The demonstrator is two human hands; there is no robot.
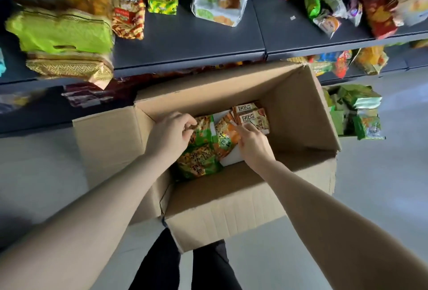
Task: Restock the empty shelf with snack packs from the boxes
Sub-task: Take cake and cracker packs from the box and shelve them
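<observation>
Two hands are down in the box [301, 113]: the left hand [172, 133] pinches the far edge of a green pack [199, 150], and the right hand [251, 142] touches the orange pack [223, 138] just right of it, grip unclear. Both packs lie long axis near-to-far; the shelf [196, 39] sits beyond the box.

Green and orange snack packs [201, 148] lie flat in the open cardboard box [301, 113] below dark shelf [190, 41]

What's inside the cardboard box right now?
Green snack packs, tan packs, a white sheet; left hand and right hand on them. Anything beneath is covered.
</observation>
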